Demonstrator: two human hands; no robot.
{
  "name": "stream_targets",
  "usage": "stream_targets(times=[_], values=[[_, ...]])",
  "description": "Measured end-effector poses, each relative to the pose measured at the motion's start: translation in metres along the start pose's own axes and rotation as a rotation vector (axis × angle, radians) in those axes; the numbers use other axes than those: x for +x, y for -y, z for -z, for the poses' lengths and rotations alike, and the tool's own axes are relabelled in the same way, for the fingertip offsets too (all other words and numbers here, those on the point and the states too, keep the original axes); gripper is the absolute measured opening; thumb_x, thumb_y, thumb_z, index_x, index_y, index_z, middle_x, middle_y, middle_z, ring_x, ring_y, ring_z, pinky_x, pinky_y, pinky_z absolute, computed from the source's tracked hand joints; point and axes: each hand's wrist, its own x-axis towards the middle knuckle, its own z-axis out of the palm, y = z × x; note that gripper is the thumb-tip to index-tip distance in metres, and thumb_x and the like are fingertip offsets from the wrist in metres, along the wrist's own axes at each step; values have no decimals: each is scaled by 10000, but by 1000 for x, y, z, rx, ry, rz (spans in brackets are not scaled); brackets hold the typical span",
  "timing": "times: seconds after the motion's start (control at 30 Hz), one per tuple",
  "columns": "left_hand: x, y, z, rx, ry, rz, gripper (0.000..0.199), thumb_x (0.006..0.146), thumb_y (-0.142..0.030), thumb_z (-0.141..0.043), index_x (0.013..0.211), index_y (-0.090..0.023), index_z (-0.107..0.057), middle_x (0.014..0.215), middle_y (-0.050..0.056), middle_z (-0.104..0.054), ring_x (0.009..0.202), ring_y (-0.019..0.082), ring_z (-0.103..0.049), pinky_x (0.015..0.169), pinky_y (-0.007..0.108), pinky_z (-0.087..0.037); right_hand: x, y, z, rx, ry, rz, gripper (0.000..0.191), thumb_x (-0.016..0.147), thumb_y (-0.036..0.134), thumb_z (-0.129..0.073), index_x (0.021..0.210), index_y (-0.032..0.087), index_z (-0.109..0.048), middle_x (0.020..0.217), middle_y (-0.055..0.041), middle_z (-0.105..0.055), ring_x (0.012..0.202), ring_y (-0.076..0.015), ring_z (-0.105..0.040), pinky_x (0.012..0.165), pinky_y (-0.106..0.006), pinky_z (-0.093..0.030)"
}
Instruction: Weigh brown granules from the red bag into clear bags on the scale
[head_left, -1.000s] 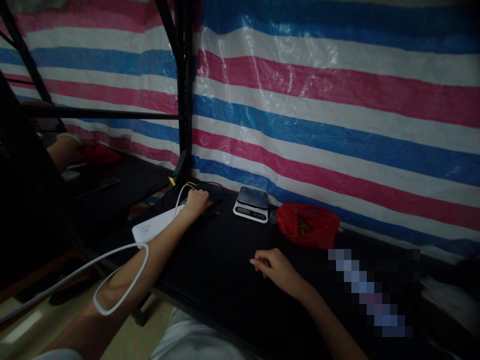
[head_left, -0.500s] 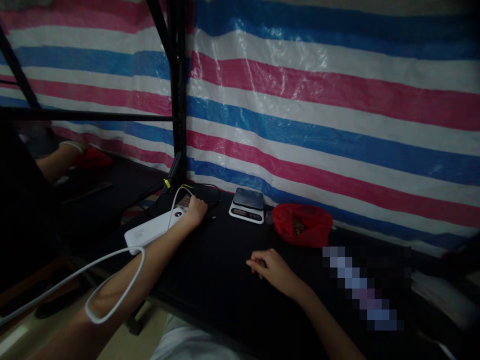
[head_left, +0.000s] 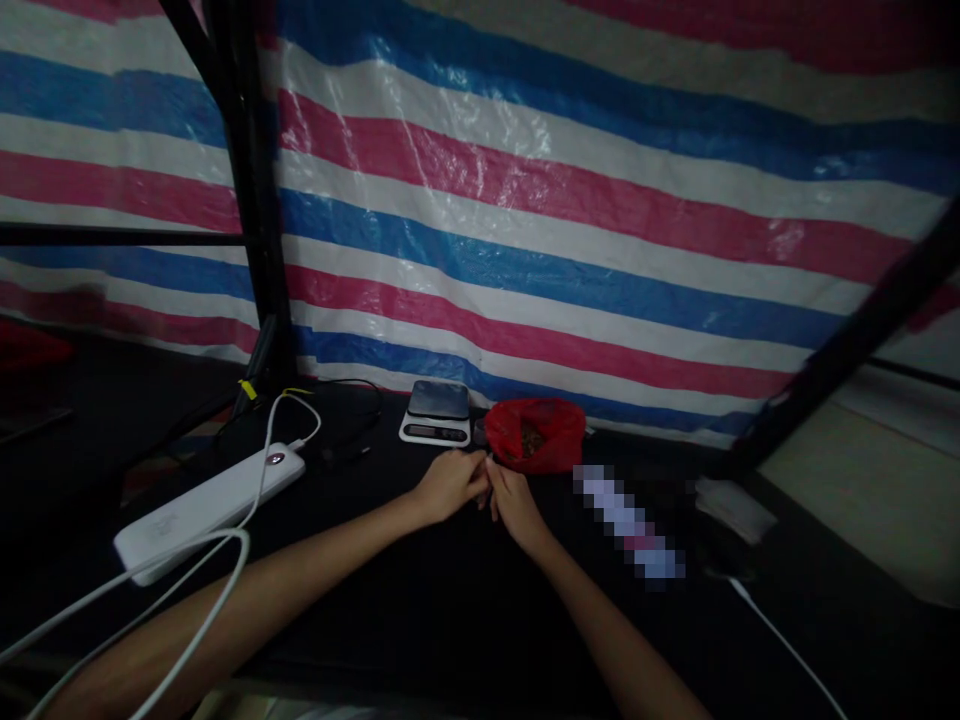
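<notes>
Red, crumpled thin-plastic bag (head_left: 559,440): spill exposure at its open mouth

Datum for all positions: the white, boxy digital scale with a dark flat platform (head_left: 437,412). The bag, holding small brown pieces (head_left: 532,438), lies just right of it. The bare left hand (head_left: 452,486) and bare right hand (head_left: 517,502) meet in front of the scale, slightly to its right. Fingers of both are curled, tips together; whether anything small is pinched there cannot be told, nor whether either hand touches the bag.

Risks, as judged: a knuckle catching the slack bag rim could tip it and scatter the pieces. A shove on the bag could push the small, translucent cup-like object (head_left: 481,430) against the scale. The white, rounded cable (head_left: 245,548), looping across the left forearm from the camera's side, could snag on a sweep and drag the long, white plastic power bank (head_left: 206,513) left of the scale.

Count: hands, two; scale, one; bag, one; cup-like object, one; power bank, one; yellow ties (head_left: 247,390), two, left of the scale; white cables, at least two; brown pieces, too small to count
</notes>
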Motion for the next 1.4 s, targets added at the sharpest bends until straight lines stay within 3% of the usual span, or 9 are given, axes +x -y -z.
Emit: stream_targets(times=[0.1,0.27,0.47,0.57,0.77,0.93,1.07,1.2,1.4], values=[[3,1,-15,-71,-55,-59,148,800,-256,-437,700,-166,-500,624,-10,-547,603,114,-509,598,219,-339,6,-8,4,-68,-61,-33,552,886,498,-178,592,159,-501,471,-17,-545,372,-79,-475,420,-182,-365],[-1,16,-14,-210,-117,-52,149,798,-252,-427,688,-166,-478,602,-26,-523,576,99,-475,595,210,-335,8,-6,1,57,-2,32,429,864,498,-277,723,163,-505,552,10,-576,348,-65,-450,362,-171,-323],[-1,16,-15,-281,-111,15,142,788,-230,-420,690,-160,-494,588,-29,-539,541,91,-476,549,201,-319,9,-5,1,58,9,69,391,873,442,-273,695,166,-486,544,16,-558,349,-60,-427,373,-172,-311],[-1,14,-10,-197,-138,44,134,777,-249,-451,705,-164,-524,589,-26,-543,555,98,-495,569,209,-323,9,-1,4,-45,-15,72,391,882,401,-273,694,163,-519,531,11,-559,382,-70,-447,425,-182,-329],[0,11,-5,16,-142,7,123,773,-262,-484,701,-175,-533,624,-19,-574,617,118,-535,644,236,-328,2,18,7,-358,-129,-22,323,864,350,-347,719,204,-596,619,6,-622,632,-118,-567,555,-197,-325],[3,11,-1,240,-135,-8,149,789,-275,-459,734,-162,-540,687,30,-604,695,166,-563,705,297,-318,1,21,8,-408,-142,-70,295,849,329,-372,711,209,-604,616,9,-625,679,-126,-579,556,-198,-301],[3,17,11,459,-155,9,202,817,-261,-400,769,-140,-554,712,85,-612,737,210,-566,721,335,-313,1,18,8,-389,-111,-33,330,849,327,-367,621,199,-568,552,25,-606,601,-107,-562,552,-193,-299],[-1,17,15,459,-153,-10,232,825,-330,-411,785,-144,-545,695,70,-619,702,202,-573,724,330,-324,-2,19,7,-417,-120,50,304,839,321,-394,626,198,-572,520,29,-588,564,-98,-548,555,-192,-301],[-6,6,19,365,-101,-64,243,829,-351,-418,784,-165,-568,708,43,-628,662,168,-579,674,277,-340,-12,28,8,-411,-235,33,323,851,364,-377,660,204,-582,549,27,-587,570,-106,-537,557,-205,-312]])
